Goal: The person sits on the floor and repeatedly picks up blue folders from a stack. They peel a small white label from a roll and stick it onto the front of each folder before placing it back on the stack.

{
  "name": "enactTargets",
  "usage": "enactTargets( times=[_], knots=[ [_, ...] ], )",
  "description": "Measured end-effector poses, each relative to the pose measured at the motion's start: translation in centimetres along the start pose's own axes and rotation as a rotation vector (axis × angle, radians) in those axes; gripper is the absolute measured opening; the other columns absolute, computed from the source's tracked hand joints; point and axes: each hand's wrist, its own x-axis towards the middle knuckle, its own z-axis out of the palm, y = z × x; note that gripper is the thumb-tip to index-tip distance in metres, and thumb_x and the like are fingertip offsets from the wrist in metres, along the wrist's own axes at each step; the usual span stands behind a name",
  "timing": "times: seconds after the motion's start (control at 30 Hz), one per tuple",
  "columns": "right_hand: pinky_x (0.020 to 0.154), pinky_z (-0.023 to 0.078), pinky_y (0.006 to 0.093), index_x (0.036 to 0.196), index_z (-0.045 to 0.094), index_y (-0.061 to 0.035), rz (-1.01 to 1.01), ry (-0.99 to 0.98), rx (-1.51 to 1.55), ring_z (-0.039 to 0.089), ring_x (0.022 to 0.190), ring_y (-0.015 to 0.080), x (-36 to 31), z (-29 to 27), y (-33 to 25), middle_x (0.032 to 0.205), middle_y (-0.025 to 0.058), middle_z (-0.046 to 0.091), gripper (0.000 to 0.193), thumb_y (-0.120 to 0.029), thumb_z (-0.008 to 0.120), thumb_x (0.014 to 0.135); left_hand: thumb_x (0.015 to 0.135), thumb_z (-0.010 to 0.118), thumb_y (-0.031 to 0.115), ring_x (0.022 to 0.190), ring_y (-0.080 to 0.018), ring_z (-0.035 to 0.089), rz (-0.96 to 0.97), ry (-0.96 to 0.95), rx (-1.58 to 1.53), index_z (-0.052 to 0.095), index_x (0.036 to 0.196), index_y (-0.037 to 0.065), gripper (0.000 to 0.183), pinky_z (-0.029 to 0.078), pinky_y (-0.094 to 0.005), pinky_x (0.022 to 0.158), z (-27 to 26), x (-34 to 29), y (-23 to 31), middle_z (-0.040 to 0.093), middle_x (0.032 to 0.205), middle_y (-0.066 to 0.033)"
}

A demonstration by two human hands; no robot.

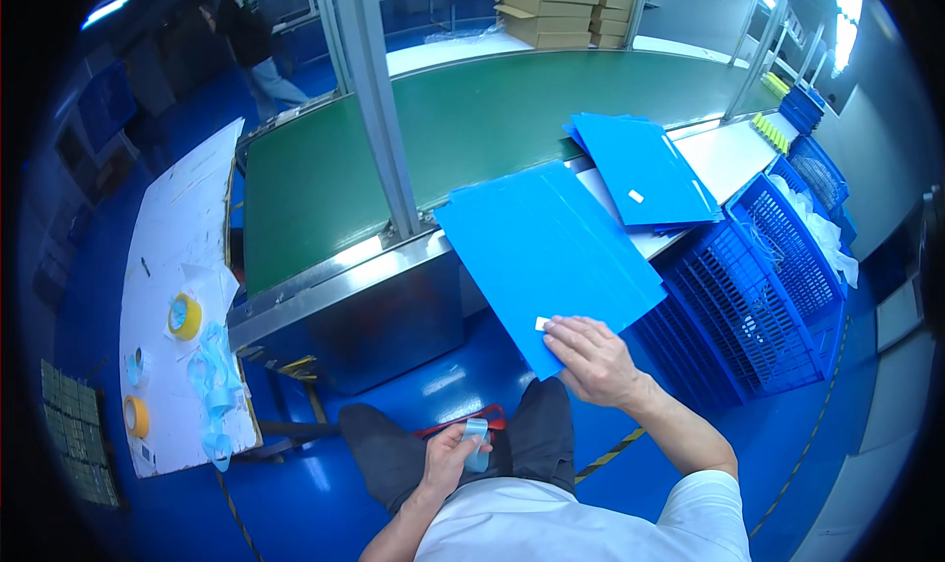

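1. Blue glossy floor (pixel 600 436) spreads through the workshop, with yellow-and-black marking tape along it.
2. Across the middle runs a green conveyor belt (pixel 472 109), edged in metal; a grey upright post (pixel 376 109) stands at its near edge.
3. On the left is a white-topped table (pixel 177 237), bearing a yellow tape roll (pixel 191 318), an orange tape roll (pixel 136 417) and a tangle of light-blue strips (pixel 215 385).
4. To the right, blue plastic crates (pixel 733 306) lean beside the bench; cardboard boxes (pixel 551 1) are piled beyond the belt.
5. Several blue sheets (pixel 551 252) lie overlapped across the belt's near edge, their lower corner jutting toward the seated person's knees. Farther right, another stack of blue sheets (pixel 645 168) bears a white label of its own.
6. Over that jutting corner is the right hand (pixel 591 360), fingers close together on the top face; its thumb is hidden, so whether it pinches the edge I cannot tell.
7. Above the lap, the left hand (pixel 448 459) has thumb and fingers clamped on a looped light-blue tape strip (pixel 476 432).
8. Smallest is a white label (pixel 541 324) on the lower corner, right at the right hand's fingertips.
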Motion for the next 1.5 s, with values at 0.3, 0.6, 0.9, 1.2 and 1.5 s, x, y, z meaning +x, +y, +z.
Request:
enactTargets(
  times=[0.3,0.6,0.9,1.2,1.5],
  knots=[
    [0.1,0.05,0.0405,0.118,0.066,0.002,0.201,0.852,-0.059,0.065,0.113,0.0347,4.8,-8.3,10.3,0.121,0.0219,0.067,0.038,0.015,0.053,0.085,0.092,0.063,0.003,0.084,-0.0184,0.07,-0.003,0.058,-0.021,0.065,0.11,-0.006,0.021,0.056,-0.0316,0.08,1.2,0.4,0.9,0.072,0.095,-0.0143],
    [0.111,0.039,0.0458,0.118,0.067,-0.0007,0.482,0.145,0.026,0.056,0.127,0.0362,-3.5,2.5,30.4,0.128,0.0205,0.064,0.044,0.006,0.049,0.079,0.097,0.059,0.005,0.094,-0.0159,0.068,-0.008,-0.006,-0.034,0.06,0.124,-0.004,0.029,0.053,-0.0299,0.083,0.7,0.5,1.6,0.069,0.107,-0.0112],
    [0.086,0.051,0.0433,0.099,0.069,-0.0036,0.105,0.33,0.36,0.068,0.1,0.0311,3.4,-1.1,0.3,0.097,0.0145,0.07,0.024,0.005,0.059,0.079,0.099,0.059,0.012,0.087,-0.0119,0.067,0.03,0.016,-0.012,0.058,0.129,-0.002,0.034,0.055,-0.0272,0.079,0.9,0.4,1.3,0.068,0.099,-0.0065],
    [0.087,0.051,0.0397,0.095,0.073,-0.0062,0.266,0.118,0.661,0.068,0.104,0.0281,-0.1,9.0,-10.8,0.104,0.0095,0.072,0.023,-0.012,0.08,0.073,0.1,0.058,0.012,0.098,-0.0131,0.068,0.048,-0.09,0.021,0.058,0.131,-0.001,0.034,0.053,-0.0258,0.086,0.4,-0.8,2.5,0.069,0.111,-0.0077],
    [0.086,0.051,0.0377,0.089,0.074,-0.0042,0.41,0.085,0.801,0.071,0.091,0.0264,-1.1,10.1,-11.5,0.093,0.0095,0.075,0.014,-0.008,0.076,0.076,0.101,0.057,0.014,0.098,-0.0123,0.067,0.056,-0.089,-0.003,0.056,0.135,0.001,0.037,0.051,-0.0268,0.089,-0.1,-1.4,0.7,0.068,0.113,-0.0071]
  ],
)
